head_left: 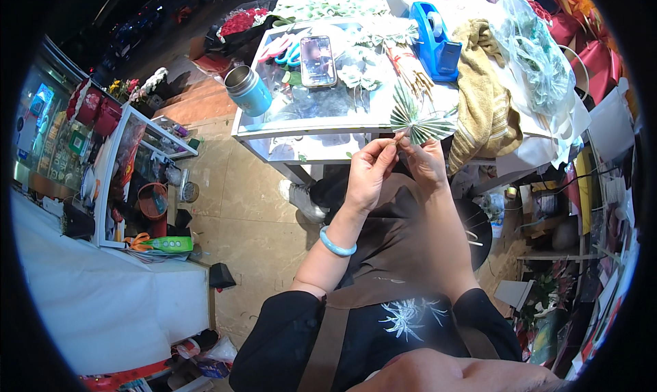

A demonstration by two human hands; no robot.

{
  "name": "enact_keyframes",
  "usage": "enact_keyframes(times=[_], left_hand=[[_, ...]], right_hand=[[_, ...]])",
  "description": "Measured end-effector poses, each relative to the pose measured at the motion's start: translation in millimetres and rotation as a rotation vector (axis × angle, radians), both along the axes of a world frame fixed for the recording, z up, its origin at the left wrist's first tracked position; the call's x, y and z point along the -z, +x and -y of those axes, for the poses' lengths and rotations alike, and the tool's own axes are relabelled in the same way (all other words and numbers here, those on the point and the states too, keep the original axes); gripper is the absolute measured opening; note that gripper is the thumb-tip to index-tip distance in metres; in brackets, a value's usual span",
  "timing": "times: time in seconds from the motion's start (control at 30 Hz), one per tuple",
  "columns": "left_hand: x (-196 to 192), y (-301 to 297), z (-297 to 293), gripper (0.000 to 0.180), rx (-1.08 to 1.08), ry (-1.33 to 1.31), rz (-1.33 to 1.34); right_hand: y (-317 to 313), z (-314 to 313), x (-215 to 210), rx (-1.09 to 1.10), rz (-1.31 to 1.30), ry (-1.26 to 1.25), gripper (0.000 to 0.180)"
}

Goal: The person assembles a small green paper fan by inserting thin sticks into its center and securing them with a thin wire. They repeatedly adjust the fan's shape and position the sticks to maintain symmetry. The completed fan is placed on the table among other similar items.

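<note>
Above my lap, at the near edge of the white-framed table (pixel 308 129), I hold a green-and-white pleated paper fan (pixel 416 124) by its base. My left hand (pixel 373 170) pinches a thin brownish stem or tie at the bottom of the fan. Close against it, my right hand (pixel 428 165) has its fingers closed round the same base; its fingertips are partly hidden. Bundled brown sticks (pixel 410 70) topped with similar pale green pleated paper lie just beyond the fan. A blue tape dispenser (pixel 436 46) stands behind them, with a tan towel (pixel 482 98) to the right.
A smartphone (pixel 318 61) lies on the table between blue-handled scissors (pixel 291 55) and pale folded pieces (pixel 363 70). The blue metal tumbler (pixel 248 91) stands at the left corner. Plastic bags (pixel 540 57) cover the right end. A white shelf rack (pixel 113 180) stands at left.
</note>
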State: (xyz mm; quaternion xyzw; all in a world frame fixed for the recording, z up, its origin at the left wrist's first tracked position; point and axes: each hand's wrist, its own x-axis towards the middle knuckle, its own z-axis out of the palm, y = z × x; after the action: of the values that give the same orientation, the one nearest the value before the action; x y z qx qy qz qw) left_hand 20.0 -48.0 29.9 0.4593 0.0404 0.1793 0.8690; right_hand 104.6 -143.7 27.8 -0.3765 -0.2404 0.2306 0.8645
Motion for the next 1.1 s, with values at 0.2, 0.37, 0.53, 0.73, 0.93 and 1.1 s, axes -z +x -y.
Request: enact_keyframes(times=[0.2, 0.37, 0.53, 0.73, 0.93, 1.1], left_hand=[[3.5, 0.7, -14.7, 0.022, 0.271, -0.287, -0.074], [7.0, 0.5, -17.5, 0.020, 0.308, -0.309, -0.045], [5.1, -2.3, -16.0, 0.020, 0.292, -0.310, -0.024], [5.0, -3.5, -14.4, 0.015, 0.216, -0.276, 0.002], [13.0, -4.1, -23.8, 0.010, -0.139, -0.182, 0.111], [26.9, -4.5, -31.2, 0.012, -0.295, -0.162, 0.079]], right_hand=[[-2.4, 5.6, 0.0, -0.086, -0.046, 0.002, 0.013], [-2.5, 5.5, 3.0, -0.057, -0.050, -0.024, 0.026], [1.9, 8.6, 3.3, -0.077, -0.012, -0.026, 0.028], [9.0, 9.4, 1.4, -0.174, 0.090, -0.081, 0.027], [48.8, 14.6, -17.0, 0.174, 0.263, -0.382, 0.018], [118.4, 34.5, -49.3, 0.718, 0.397, -0.329, 0.021]])
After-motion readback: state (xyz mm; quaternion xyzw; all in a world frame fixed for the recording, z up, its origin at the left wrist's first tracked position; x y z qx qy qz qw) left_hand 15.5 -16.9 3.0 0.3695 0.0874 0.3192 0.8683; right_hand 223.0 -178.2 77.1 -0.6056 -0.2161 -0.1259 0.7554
